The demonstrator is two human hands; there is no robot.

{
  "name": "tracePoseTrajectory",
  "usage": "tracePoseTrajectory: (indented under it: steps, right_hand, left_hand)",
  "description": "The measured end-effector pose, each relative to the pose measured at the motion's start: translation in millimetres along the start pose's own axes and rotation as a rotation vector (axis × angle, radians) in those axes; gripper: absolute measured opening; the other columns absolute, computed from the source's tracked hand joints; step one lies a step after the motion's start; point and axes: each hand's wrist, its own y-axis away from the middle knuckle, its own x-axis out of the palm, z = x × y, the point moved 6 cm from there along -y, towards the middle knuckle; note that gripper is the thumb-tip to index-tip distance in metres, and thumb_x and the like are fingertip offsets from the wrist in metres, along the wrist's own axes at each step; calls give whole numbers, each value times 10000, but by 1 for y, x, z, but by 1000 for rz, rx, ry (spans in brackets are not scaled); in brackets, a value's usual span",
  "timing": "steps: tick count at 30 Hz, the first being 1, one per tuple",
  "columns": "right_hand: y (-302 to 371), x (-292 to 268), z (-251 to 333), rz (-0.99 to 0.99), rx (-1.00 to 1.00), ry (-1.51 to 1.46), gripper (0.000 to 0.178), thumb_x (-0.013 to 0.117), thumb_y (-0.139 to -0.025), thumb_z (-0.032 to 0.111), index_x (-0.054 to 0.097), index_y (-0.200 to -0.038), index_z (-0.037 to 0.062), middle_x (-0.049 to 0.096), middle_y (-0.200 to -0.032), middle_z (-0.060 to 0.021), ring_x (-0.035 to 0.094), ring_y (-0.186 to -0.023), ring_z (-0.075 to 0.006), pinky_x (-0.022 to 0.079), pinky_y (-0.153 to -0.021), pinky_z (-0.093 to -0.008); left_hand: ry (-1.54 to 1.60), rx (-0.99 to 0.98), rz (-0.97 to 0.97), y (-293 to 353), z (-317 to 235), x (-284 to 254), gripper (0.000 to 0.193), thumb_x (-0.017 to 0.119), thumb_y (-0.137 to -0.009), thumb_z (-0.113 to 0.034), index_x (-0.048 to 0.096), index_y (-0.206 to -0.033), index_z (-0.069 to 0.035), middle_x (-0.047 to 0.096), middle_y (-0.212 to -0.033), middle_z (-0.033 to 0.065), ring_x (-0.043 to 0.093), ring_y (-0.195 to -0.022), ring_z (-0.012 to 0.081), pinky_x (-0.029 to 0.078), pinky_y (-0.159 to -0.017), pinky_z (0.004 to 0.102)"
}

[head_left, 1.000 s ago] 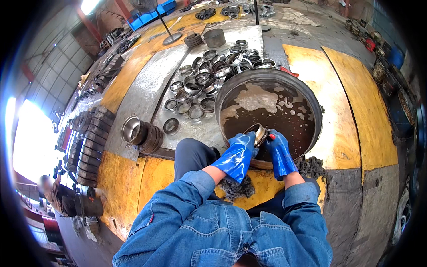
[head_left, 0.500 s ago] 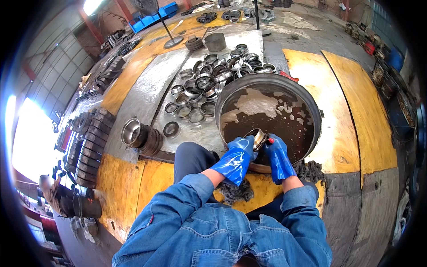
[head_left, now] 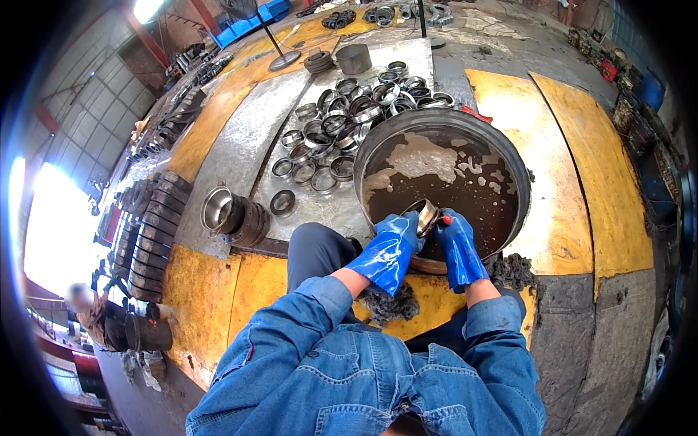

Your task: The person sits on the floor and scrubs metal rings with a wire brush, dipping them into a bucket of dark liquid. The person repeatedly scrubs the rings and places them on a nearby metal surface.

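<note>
Both my hands wear blue rubber gloves and are over the near edge of a large round tub point(head_left: 361, 156) of dark, foamy liquid. My left hand point(head_left: 395, 238) is closed around a shiny metal ring point(head_left: 426, 216), which it holds tilted above the liquid. Against the ring's right side, my right hand point(head_left: 457, 238) is closed on a small tool with a red end point(head_left: 446, 219). Its working part is hidden by the ring and glove, so I cannot make out its kind.
Many similar metal rings point(head_left: 318, 141) lie heaped on a metal sheet left of the tub. A steel pot point(head_left: 217, 208) sits by stacked dark rings point(head_left: 252, 225). Dark rags point(head_left: 511, 272) lie at the tub's near side. At far left is another person point(head_left: 98, 316).
My hands stay at the tub's near edge with the ring and the red-ended tool. The ring is turned slightly, and the whole view has shifted a little.
</note>
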Motion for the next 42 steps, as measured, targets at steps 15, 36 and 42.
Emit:
tracePoseTrajectory:
  steps: [15, 36, 42]
  right_hand:
    - [-1, 1, -8, -57, -12, 2, 347, 629, -945, 393, 746, -1085, 97, 758, -1094, -211, 722, -1058, -410, 581, -884, -502]
    - [-4, 6, -11, -79, -35, -31, 339, 637, -940, 390, 743, -1053, 88, 761, -1074, -210, 725, -1045, -416, 580, -881, -506]
    - [-2, 6, -11, -96, -27, 6, 315, 660, -945, 383, 754, -1106, 129, 765, -1062, -184, 720, -1039, -401, 579, -873, -486]
  left_hand:
    - [-10, -8, 56, -1, -5, -5, 584, 801, -852, -442, 644, -1307, -112, 751, -1182, 193, 731, -1101, 387, 588, -941, 481]
    - [-7, -11, 12, 0, -3, -3, 620, 749, -866, -509, 642, -1320, -100, 767, -1115, 195, 739, -1057, 388, 598, -914, 484]
    - [-16, -1, 11, 2, -3, -3, 626, 748, -868, -500, 637, -1330, -91, 768, -1104, 196, 740, -1044, 391, 598, -909, 487]
